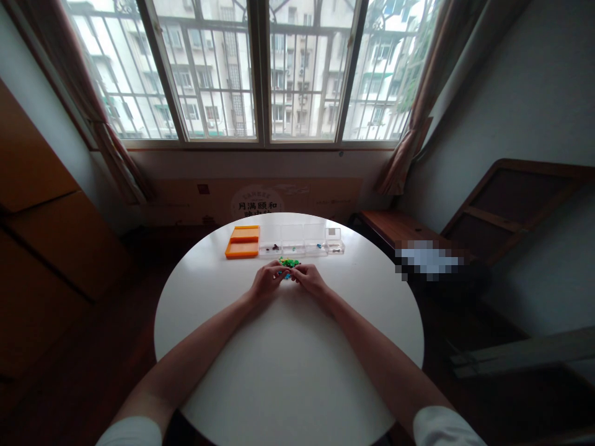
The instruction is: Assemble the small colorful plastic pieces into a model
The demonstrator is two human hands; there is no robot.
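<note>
A small model of green, yellow and blue pieces (290,262), which looks like a building-brick assembly, is held between my two hands over the white round table (279,365). From its left side my left hand (268,279) is closed on it, fingers curled around the edge. My right hand (310,278) is closed too, fingertips pinched together against its right side. Whether a separate small piece sits in that pinch cannot be made out. The fingers cover the model's lower part.
Behind my hands stands an orange open case (242,249). To its right is a row of clear lidded boxes (292,248) with a few tiny dark and blue pieces inside. A wooden bench (395,224) stands right of the table, below the window (264,74).
</note>
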